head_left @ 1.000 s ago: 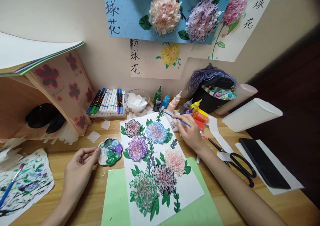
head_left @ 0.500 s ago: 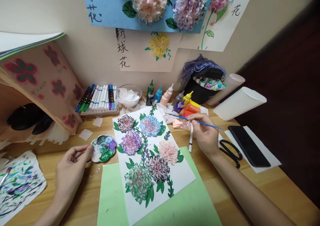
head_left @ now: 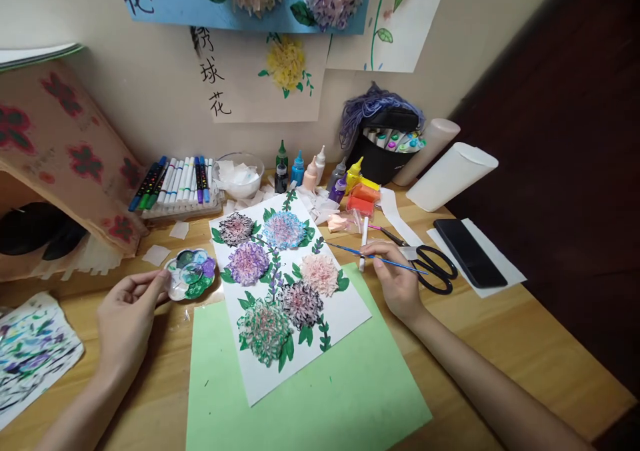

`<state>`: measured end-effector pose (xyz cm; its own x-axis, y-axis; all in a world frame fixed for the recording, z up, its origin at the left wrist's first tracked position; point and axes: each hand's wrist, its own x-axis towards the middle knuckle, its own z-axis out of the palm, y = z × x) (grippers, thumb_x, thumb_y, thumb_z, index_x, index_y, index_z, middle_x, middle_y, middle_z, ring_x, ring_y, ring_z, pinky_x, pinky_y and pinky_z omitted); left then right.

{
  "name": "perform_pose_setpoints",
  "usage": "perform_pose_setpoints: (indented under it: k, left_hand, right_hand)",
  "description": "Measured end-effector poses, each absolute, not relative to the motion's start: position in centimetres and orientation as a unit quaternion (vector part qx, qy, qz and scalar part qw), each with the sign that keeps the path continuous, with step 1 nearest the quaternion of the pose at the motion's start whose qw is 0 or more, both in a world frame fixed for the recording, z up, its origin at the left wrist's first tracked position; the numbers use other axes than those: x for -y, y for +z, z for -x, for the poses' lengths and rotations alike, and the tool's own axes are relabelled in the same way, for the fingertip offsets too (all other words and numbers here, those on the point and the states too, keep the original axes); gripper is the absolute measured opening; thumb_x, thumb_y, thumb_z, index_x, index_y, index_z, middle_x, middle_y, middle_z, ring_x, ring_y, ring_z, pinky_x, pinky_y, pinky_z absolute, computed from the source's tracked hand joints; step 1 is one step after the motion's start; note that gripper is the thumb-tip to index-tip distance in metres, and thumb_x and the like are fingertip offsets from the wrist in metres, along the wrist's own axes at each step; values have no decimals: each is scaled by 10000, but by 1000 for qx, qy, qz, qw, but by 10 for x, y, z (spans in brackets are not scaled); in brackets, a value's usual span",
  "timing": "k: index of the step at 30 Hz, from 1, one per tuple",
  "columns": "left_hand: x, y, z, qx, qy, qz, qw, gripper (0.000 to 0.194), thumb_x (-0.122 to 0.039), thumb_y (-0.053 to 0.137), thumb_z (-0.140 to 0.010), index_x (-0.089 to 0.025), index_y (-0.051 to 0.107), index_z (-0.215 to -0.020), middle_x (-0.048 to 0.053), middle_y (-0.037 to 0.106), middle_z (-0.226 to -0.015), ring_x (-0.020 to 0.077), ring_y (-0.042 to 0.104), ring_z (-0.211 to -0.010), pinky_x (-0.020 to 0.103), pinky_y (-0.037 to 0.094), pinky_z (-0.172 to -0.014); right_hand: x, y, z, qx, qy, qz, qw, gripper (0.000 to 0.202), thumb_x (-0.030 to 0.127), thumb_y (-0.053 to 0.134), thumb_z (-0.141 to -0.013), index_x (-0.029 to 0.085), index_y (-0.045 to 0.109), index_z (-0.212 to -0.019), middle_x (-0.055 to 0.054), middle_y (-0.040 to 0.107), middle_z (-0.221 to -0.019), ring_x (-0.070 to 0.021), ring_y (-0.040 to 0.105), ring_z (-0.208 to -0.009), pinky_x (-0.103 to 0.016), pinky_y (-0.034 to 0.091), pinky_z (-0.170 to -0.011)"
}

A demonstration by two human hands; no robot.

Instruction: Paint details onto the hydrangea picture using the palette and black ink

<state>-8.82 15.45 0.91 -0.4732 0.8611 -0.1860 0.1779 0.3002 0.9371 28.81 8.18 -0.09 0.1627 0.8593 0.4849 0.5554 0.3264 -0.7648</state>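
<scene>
My left hand (head_left: 131, 312) pinches the edge of a flower-shaped paint palette (head_left: 191, 274) with green, purple and white wells. In my right hand (head_left: 397, 279) is a thin blue paintbrush (head_left: 350, 250), its tip pointing left over the right edge of the white sheet. That white sheet (head_left: 345, 314) bears several raised paper flowers, among them a green one (head_left: 265, 330) and a peach one (head_left: 320, 274), with painted green leaves. It lies tilted on a light green sheet (head_left: 310, 411).
Paint bottles (head_left: 310, 174), a bowl of paper scraps (head_left: 240, 176) and markers (head_left: 175, 183) line the back. Black scissors (head_left: 434, 270) and a phone (head_left: 470, 252) lie right. A paint-smeared paper (head_left: 37, 351) is at left; a decorated box (head_left: 65, 144) stands behind it.
The camera view has shifted, so the scene sits further left and higher. My right hand with the brush has come lower and nearer the sheet, by the scissors. My left hand still holds the palette.
</scene>
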Motion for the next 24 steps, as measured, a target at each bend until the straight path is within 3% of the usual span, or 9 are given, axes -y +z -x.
perform_pose_setpoints:
  k: [6,10,17,24]
  left_hand:
    - [-152,4,87,-690,491,-399,352,386,-390,739,-557,-144,659,-844,4,649,-710,120,597,-651,318,512,-765]
    - [-151,2,88,-679,497,-414,347,358,-390,722,-589,-144,656,-840,4,646,-707,120,595,-649,295,513,-719]
    - [-151,3,85,-683,491,-414,347,346,-376,723,-607,-137,652,-847,3,639,-712,109,583,-645,251,505,-682]
    - [-150,8,83,-697,476,-412,343,379,-397,721,-601,-128,648,-858,13,631,-723,120,574,-651,273,514,-689]
  right_hand:
    - [-89,22,-270,698,100,533,467,169,210,423,-881,235,590,-875,-36,627,-870,-202,566,-859,-374,431,-803]
    - [-106,46,-259,711,56,525,464,182,203,413,-886,224,569,-795,-15,614,-738,-187,563,-788,-348,425,-753]
    - [-126,54,-243,760,129,480,419,215,230,395,-900,214,560,-762,-4,601,-694,-164,574,-731,-335,435,-758]
    - [-153,61,-256,709,96,518,469,299,334,381,-928,211,541,-708,11,561,-617,-124,574,-577,-271,451,-593]
